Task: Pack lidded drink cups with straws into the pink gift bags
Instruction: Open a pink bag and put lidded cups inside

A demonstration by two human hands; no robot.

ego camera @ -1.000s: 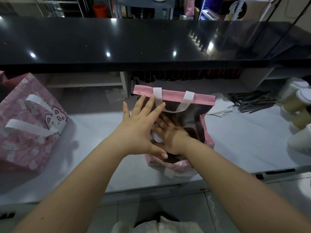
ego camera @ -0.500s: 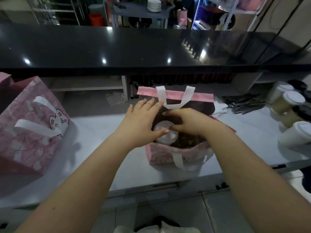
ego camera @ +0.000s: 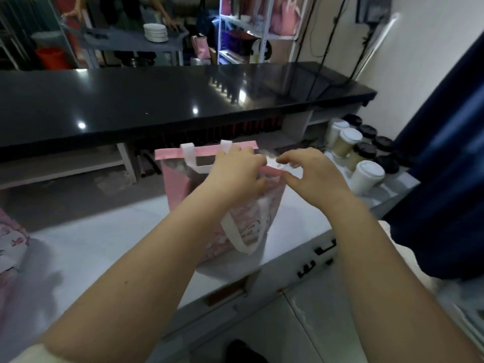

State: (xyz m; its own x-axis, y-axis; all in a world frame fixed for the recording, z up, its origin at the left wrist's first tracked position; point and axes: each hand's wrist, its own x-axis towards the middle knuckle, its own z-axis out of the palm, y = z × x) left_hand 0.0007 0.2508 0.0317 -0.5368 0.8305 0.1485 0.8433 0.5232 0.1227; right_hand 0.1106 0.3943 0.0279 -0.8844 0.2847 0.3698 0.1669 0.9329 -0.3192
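A pink gift bag (ego camera: 243,226) with white handles stands on the white worktop (ego camera: 104,244), tilted toward me. My left hand (ego camera: 235,174) grips its near top edge, fingers curled over the rim. My right hand (ego camera: 311,174) sits at the right end of the same rim, thumb and fingers curled in a pinch; this spot is blurred. The far rim (ego camera: 204,151) with its white handle stands behind my hands. The inside of the bag is hidden. Several lidded drink cups (ego camera: 366,176), with white and black lids, stand at the right.
A second pink bag (ego camera: 10,239) shows at the left edge. A raised black counter (ego camera: 183,100) runs behind the worktop. Dark blue fabric (ego camera: 445,179) hangs at the right. Dark straws (ego camera: 296,149) lie blurred behind my right hand.
Both hands have come out of the bag's mouth and now hold its top edge. The cup seen inside the bag is hidden. The view has swung to the right.
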